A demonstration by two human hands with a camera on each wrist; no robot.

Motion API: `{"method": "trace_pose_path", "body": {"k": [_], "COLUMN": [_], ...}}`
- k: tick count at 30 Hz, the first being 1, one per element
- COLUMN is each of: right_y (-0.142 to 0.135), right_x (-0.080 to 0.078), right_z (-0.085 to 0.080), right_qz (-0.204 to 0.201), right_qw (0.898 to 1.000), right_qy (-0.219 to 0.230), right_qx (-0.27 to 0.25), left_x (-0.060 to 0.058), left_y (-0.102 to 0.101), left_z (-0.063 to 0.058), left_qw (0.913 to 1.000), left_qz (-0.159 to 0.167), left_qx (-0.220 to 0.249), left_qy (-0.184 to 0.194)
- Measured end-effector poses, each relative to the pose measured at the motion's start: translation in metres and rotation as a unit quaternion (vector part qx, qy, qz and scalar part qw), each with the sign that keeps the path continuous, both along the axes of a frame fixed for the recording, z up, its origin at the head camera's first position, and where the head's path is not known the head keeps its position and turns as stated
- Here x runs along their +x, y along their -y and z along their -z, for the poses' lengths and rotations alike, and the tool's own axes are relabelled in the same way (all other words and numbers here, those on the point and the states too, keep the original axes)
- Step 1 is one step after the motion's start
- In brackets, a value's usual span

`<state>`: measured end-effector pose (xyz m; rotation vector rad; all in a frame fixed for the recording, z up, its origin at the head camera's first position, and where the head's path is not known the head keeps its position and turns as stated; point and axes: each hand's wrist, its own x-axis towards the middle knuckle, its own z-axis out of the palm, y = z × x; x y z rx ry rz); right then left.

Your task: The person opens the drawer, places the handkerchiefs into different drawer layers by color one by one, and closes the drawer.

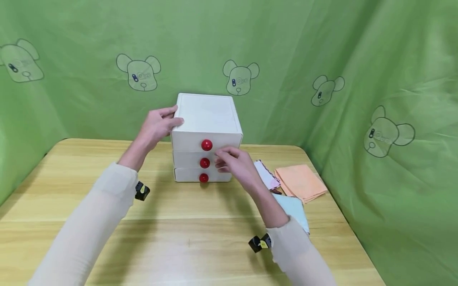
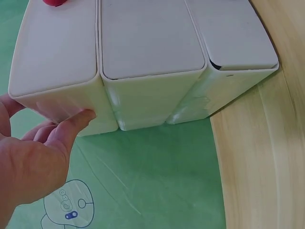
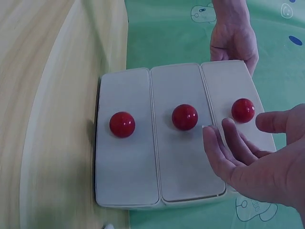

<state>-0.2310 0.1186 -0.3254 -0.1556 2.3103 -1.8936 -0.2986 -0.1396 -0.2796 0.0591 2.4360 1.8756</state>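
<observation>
A white three-drawer box [image 1: 209,113] stands at the back of the table, its drawers closed. Each drawer front carries a round red knob: top [image 1: 206,145], middle [image 1: 204,163] and bottom [image 1: 203,178]. My left hand [image 1: 159,124] rests on the box's upper left edge, one digit over the top and another pressing the side wall [image 2: 62,107]. Just right of the top and middle knobs hovers my right hand [image 1: 236,165], fingers loosely bent and holding nothing. In the right wrist view its fingertips [image 3: 228,125] are close to the top drawer's knob [image 3: 243,110].
Right of the box lie an orange folded cloth [image 1: 300,182], a white cloth with a dark patterned edge [image 1: 265,174] and a light blue cloth [image 1: 291,208]. A green curtain [image 1: 279,47] hangs behind the wooden table [image 1: 193,246] and along its right side.
</observation>
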Motion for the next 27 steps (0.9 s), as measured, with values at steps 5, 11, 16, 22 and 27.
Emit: {"method": "trace_pose_path", "body": {"k": [5, 11, 16, 22, 27], "right_y": [0.004, 0.010, 0.011, 0.012, 0.014], "right_x": [-0.001, -0.003, -0.003, -0.004, -0.007], "right_z": [-0.004, -0.004, -0.004, -0.005, -0.005], "right_qz": [-0.006, -0.009, -0.013, -0.016, -0.016], "right_qw": [1.000, 0.998, 0.997, 0.998, 0.996], "right_qy": [0.010, 0.031, 0.036, 0.038, 0.053], "right_qx": [-0.023, -0.054, -0.062, -0.050, -0.065], "left_x": [0.000, 0.001, 0.001, 0.002, 0.002], "left_y": [-0.002, -0.002, -0.002, -0.003, -0.004], "left_z": [0.001, 0.004, 0.004, 0.003, 0.002], "left_qw": [1.0000, 0.9998, 0.9995, 0.9997, 0.9997], "left_qz": [-0.007, -0.015, -0.017, -0.012, -0.005], "left_qx": [0.002, 0.015, 0.026, 0.018, 0.022], "left_qy": [0.004, 0.006, 0.004, 0.007, 0.012]}}
